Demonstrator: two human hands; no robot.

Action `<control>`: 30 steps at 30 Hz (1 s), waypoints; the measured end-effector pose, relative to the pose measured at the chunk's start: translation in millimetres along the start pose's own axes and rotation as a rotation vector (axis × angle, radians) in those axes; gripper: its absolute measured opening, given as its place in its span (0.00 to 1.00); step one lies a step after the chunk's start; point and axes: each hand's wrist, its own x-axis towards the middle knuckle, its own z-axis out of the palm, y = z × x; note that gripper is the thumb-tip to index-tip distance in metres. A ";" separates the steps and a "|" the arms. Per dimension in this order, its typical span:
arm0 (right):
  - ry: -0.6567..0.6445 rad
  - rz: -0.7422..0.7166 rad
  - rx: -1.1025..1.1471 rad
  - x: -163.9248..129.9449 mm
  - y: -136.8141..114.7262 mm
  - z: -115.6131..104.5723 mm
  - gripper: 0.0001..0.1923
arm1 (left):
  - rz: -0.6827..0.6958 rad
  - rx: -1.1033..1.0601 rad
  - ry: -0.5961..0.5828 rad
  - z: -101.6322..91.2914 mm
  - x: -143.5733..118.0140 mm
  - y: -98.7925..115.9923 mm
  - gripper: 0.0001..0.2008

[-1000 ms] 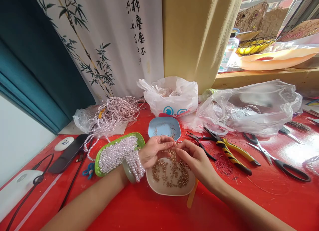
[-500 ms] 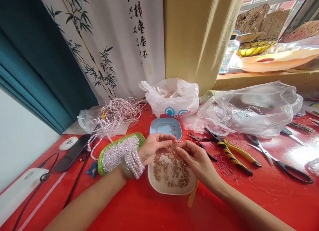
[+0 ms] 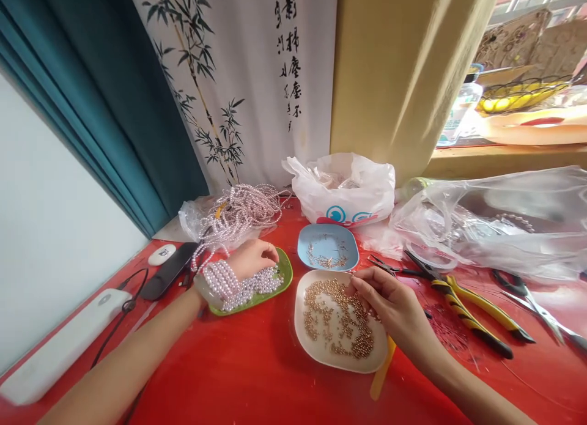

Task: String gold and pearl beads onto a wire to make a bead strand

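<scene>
Left hand (image 3: 254,258) curls its fingers onto the pearl strands (image 3: 257,284) in the green dish (image 3: 285,277), while the right hand (image 3: 394,303) pinches loosely over the gold beads (image 3: 337,318) in the white dish (image 3: 321,358), so bead-picking seems in hand, calling for a fine fingertip pinch.

left hand (image 3: 251,260) on pearl strands (image 3: 257,284), right hand (image 3: 393,306) perhaps pinching

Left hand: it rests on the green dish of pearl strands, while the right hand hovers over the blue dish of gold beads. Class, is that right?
Not quite. The head view shows the gold beads in a white dish, not the blue dish behind it. The right hand does hover over those beads, and the left hand does rest on the green dish of pearl strands.
</scene>
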 end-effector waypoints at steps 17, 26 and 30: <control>-0.022 0.042 0.020 3.1 1.4 1.0 0.11 | 0.240 0.364 -0.184 -1.7 1.6 22.4 0.05; -0.030 0.035 -0.021 2.0 2.1 1.1 0.11 | 0.194 0.358 -0.091 -6.4 -1.0 20.0 0.04; -0.042 0.020 -0.044 1.9 1.9 0.6 0.11 | 0.404 0.224 -0.189 -0.2 -28.9 32.7 0.04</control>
